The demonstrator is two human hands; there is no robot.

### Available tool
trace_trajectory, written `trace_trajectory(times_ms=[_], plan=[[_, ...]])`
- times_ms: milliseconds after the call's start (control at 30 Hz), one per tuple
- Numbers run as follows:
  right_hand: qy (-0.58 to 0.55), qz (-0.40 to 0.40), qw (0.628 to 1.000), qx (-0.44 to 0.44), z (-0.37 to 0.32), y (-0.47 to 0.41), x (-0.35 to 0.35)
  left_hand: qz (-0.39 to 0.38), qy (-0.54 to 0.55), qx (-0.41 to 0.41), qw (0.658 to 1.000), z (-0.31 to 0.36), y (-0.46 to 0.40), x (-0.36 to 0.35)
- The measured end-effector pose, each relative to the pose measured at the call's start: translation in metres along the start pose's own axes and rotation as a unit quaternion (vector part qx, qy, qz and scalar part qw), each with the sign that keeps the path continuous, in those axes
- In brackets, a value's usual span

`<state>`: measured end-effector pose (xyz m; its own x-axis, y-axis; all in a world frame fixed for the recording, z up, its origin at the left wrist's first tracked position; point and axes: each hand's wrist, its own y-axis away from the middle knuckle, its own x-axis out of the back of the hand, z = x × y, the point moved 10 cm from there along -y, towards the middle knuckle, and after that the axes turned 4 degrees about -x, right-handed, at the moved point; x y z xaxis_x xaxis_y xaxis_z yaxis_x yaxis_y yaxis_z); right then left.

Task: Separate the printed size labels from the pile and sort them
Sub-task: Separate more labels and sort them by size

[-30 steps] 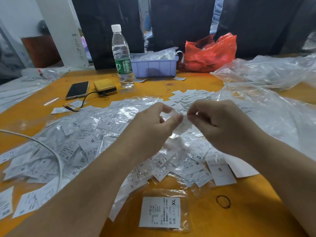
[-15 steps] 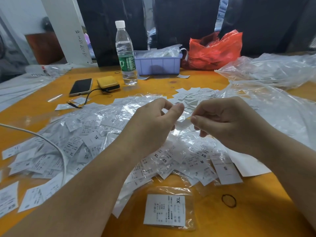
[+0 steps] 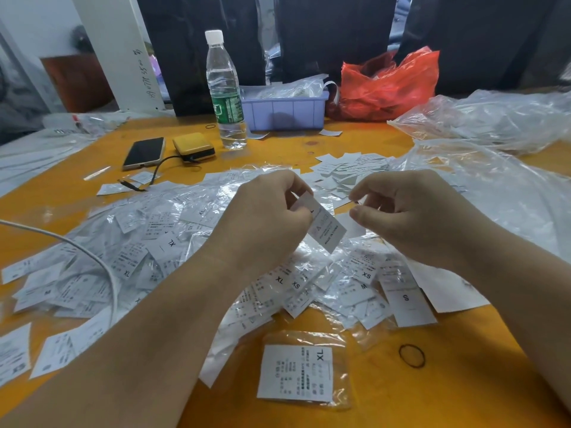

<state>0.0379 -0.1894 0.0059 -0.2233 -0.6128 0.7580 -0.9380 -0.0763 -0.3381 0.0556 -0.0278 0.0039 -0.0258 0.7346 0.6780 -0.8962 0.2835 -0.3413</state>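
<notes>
Since the earlier frames a white label point(image 3: 324, 225) has come free and hangs tilted from the left hand point(image 3: 265, 223), its printed face now readable; half a second ago both hands were bunched together over the pile with no label showing. The right hand point(image 3: 411, 217) has drawn a little apart, and the camera has dipped slightly, so the far things sit lower in view.

Nearest lies one bagged label point(image 3: 295, 373) marked XL, flat on the orange table point(image 3: 463, 396), with one black rubber band point(image 3: 412, 355) to its right. Beyond them two bare forearms reach in. The left hand pinches the top of the free label between thumb and curled fingers. The right hand's fingers are curled, thumb and forefinger pinched together just beside the label; what they pinch is too thin to make out.

Under both hands spreads the pile of labels point(image 3: 154, 251), too many to count, mixed with clear wrappers; XL, XS, M and S show. One white cable point(image 3: 92, 257) crosses its left part. A smaller heap of labels point(image 3: 349, 168) lies behind the hands.

Farther back: one phone point(image 3: 144, 152), one yellow power bank point(image 3: 193, 146), one water bottle point(image 3: 225, 91), one purple bin point(image 3: 284, 112), one red bag point(image 3: 389, 84), and crumpled clear plastic point(image 3: 494, 125) at right.
</notes>
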Motion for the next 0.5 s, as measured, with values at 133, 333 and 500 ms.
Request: trace_trajectory(times_ms=[133, 333, 500], plan=[[0.027, -0.007, 1.0, 0.0, 0.0, 0.001, -0.003, -0.02, 0.002, -0.001, 1.0, 0.002, 0.001, -0.006], [0.089, 0.032, 0.995, -0.035, 0.011, -0.001, 0.015, -0.028, 0.007, -0.004, 1.0, 0.003, 0.003, -0.008], [0.134, 0.023, 0.988, -0.072, 0.019, -0.001, 0.018, -0.054, -0.015, 0.005, 0.998, 0.001, 0.004, -0.016]])
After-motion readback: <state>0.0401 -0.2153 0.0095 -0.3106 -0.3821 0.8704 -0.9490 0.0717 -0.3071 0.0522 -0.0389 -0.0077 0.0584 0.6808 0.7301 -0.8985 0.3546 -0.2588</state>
